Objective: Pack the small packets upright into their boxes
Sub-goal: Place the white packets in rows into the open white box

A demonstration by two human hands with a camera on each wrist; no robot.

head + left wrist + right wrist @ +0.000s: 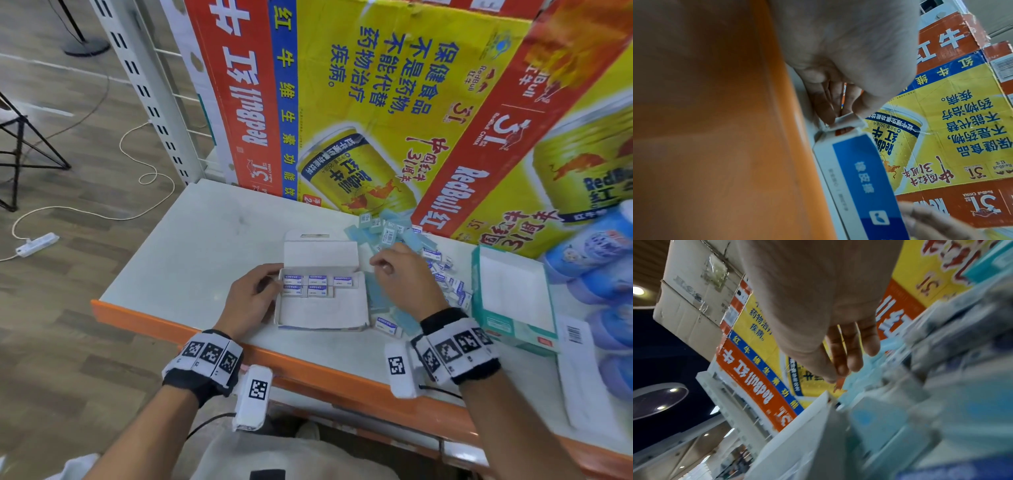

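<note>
An open white box (322,311) lies near the shelf's front edge, its lid flap standing up at the back. Several small blue-and-white packets (317,285) stand in rows along its far side. My left hand (272,282) grips the box's left end; in the left wrist view its thumb and fingers (840,105) pinch the end flap of the box (855,170). My right hand (380,265) hovers past the box's right rear corner, above the loose packets (445,277), fingers relaxed and holding nothing. The right wrist view shows the right hand (849,358) empty.
Light blue packets (394,233) are heaped behind the right hand. An open teal box (510,298) stands to the right, with blue cylinders (596,260) beyond it. Red Bull cartons (376,102) wall off the back. The shelf's orange edge (164,325) runs along the front.
</note>
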